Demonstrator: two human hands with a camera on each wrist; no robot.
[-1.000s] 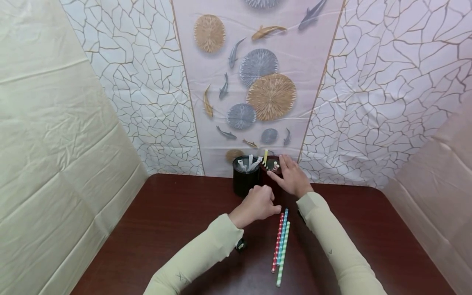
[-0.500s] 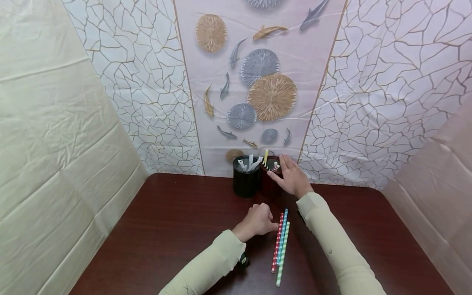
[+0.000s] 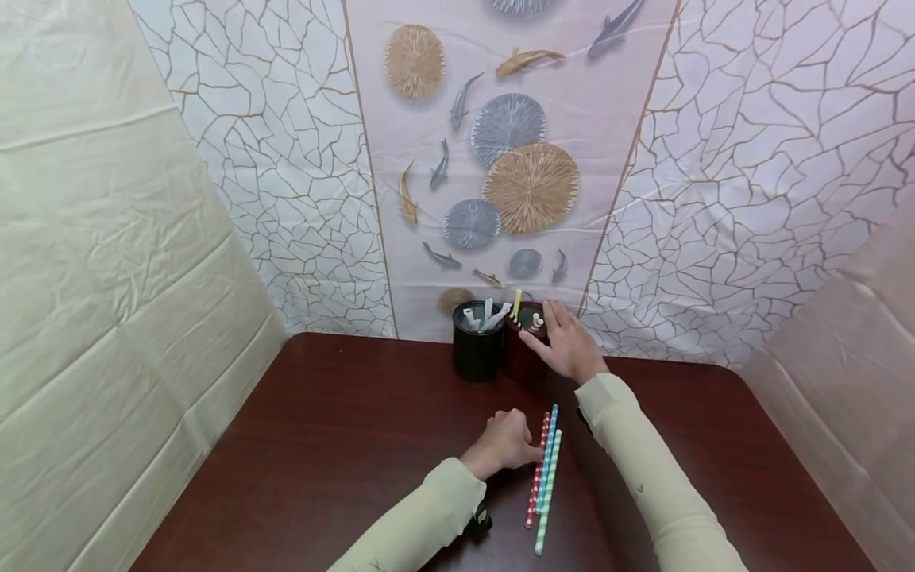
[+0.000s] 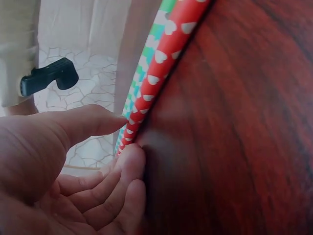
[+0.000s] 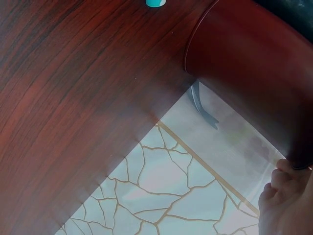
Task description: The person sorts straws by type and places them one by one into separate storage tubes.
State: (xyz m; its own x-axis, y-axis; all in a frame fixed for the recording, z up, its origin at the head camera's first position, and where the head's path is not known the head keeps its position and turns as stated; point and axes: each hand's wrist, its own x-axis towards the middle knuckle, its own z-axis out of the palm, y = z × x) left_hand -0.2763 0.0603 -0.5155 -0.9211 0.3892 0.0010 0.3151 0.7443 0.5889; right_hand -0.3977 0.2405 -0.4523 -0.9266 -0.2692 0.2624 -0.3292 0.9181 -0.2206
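The red paper straw with white hearts lies on the dark wooden table, leftmost of three, touching a blue striped straw and a green striped straw; the left hand pinches it between thumb and curled fingers, plain only in the left wrist view; beyond the straws, the right hand grips a dark red round cup beside a black round cup.
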